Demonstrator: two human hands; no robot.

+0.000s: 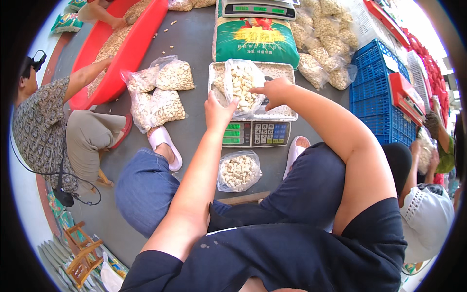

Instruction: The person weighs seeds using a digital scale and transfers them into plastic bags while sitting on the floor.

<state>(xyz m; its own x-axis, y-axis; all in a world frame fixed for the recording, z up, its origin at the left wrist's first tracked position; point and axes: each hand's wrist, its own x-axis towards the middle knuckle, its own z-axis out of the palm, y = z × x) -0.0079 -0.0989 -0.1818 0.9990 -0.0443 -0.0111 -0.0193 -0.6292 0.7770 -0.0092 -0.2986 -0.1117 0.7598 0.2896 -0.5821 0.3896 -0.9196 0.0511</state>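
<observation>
A clear plastic bag of pale, bean-like pieces [242, 86] lies open-topped on the speckled metal tray [287, 115] of a scale. At the bag's near left edge, my left hand [220, 111] has its thumb against the plastic and appears to grip it. My right hand [275, 92] comes from the right, its index finger stretched to the pieces and the thumb apart; I see nothing held in it. Below the tray is the scale's panel [257, 133] with keys and lit green displays. Between my feet sits another filled bag [239, 171].
Filled bags [163, 92] lie on the floor at left, and more bags [327, 41] are heaped at far right. Beyond the tray is a green sack [256, 46] with another scale [258, 9]. Blue crates [377, 92] stand right. A person [44, 121] reaches into a red trough [141, 36].
</observation>
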